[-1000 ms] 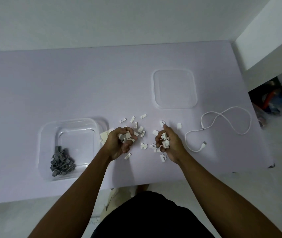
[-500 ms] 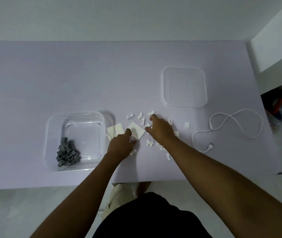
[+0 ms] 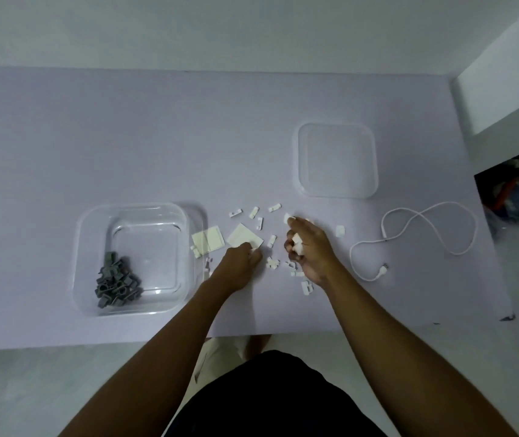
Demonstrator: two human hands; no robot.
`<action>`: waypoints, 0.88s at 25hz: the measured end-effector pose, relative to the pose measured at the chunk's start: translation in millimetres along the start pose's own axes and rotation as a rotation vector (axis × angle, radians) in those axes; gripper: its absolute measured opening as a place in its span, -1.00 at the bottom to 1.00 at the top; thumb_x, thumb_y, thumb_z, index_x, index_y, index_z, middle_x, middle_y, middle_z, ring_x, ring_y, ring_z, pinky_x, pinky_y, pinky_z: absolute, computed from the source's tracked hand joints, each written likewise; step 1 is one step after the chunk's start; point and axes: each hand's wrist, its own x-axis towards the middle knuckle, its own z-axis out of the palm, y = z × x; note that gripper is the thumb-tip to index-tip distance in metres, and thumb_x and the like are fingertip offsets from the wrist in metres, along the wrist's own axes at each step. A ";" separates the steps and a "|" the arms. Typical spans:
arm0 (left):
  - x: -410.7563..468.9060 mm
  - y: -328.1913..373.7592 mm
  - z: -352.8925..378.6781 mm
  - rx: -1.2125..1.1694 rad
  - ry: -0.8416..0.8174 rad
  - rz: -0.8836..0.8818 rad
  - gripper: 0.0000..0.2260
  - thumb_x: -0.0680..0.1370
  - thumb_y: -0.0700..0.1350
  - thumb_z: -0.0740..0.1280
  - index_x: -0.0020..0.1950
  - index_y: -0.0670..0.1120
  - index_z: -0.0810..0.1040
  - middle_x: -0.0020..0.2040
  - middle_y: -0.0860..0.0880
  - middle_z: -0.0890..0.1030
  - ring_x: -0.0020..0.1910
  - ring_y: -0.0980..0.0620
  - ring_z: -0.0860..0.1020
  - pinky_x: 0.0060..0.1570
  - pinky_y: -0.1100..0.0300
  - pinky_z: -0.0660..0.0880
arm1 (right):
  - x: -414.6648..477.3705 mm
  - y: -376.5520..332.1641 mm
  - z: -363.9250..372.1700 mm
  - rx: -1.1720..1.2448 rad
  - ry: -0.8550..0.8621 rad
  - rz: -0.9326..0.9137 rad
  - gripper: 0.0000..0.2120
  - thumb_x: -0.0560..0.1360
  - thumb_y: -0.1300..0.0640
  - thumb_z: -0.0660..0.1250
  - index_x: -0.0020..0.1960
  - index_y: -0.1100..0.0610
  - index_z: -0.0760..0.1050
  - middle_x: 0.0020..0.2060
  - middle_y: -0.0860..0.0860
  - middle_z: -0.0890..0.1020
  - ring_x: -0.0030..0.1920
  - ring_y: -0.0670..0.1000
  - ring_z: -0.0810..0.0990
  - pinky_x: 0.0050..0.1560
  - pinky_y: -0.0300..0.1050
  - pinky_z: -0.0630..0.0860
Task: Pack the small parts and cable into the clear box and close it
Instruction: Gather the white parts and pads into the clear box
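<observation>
The right grip (image 3: 311, 250) is curled round several white parts (image 3: 297, 247), with more scattered just beside it on the worktop (image 3: 125, 137). The left grip (image 3: 238, 268) is curled at a square pad (image 3: 244, 236); its contents cannot be told (fingertips hidden). The clear box (image 3: 132, 208) lies to the left and the cable (image 3: 416, 216) to the right.

A lilac table (image 3: 125, 137) stands against a white wall (image 3: 188, 26), dark clutter (image 3: 510, 190) at right.

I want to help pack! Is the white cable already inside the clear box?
No, the white cable lies looped on the table, while the clear box holds only grey parts.
</observation>
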 end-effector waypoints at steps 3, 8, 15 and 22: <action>-3.0 11.0 -1.7 -0.225 -0.038 -0.038 -0.70 0.66 -0.12 0.11 -0.26 -0.10 0.42 -0.29 -0.04 0.51 -0.27 -0.06 0.46 -0.33 0.13 0.27 | -21.3 12.0 -24.5 0.308 -0.135 0.096 -0.87 0.54 0.04 0.27 -0.01 0.10 0.47 -0.36 0.02 0.48 -0.48 -0.04 0.37 -0.52 -0.23 0.10; -9.9 27.5 -0.6 -0.643 -0.137 -0.240 -0.74 0.63 -0.14 0.08 -0.17 -0.17 0.48 -0.44 0.02 0.44 -0.57 0.14 0.31 -0.53 0.30 0.20 | -47.4 19.3 -61.5 0.407 -0.130 0.066 -0.68 0.50 0.03 0.10 0.05 0.14 0.55 -0.17 0.11 0.57 -0.39 0.04 0.46 -0.50 -0.24 0.17; -14.2 37.7 10.3 -0.578 -0.140 -0.235 -0.71 0.61 -0.14 0.13 -0.24 -0.13 0.54 -0.47 0.02 0.45 -0.55 0.12 0.33 -0.51 0.29 0.21 | -46.4 31.8 -79.2 -0.309 0.267 -0.117 -0.65 0.51 -0.06 0.43 -0.33 0.12 0.49 -0.46 0.01 0.51 -0.46 0.01 0.44 -0.45 -0.17 0.32; -14.4 40.3 24.4 -0.401 -0.100 -0.149 -0.68 0.60 -0.13 0.16 -0.14 -0.31 0.58 -0.38 -0.06 0.51 -0.42 0.06 0.42 -0.41 0.24 0.32 | -59.5 87.3 -70.8 -0.906 0.363 -0.109 -0.63 0.44 -0.11 0.49 0.10 0.04 0.47 -0.16 -0.09 0.57 -0.15 -0.04 0.57 -0.12 -0.17 0.48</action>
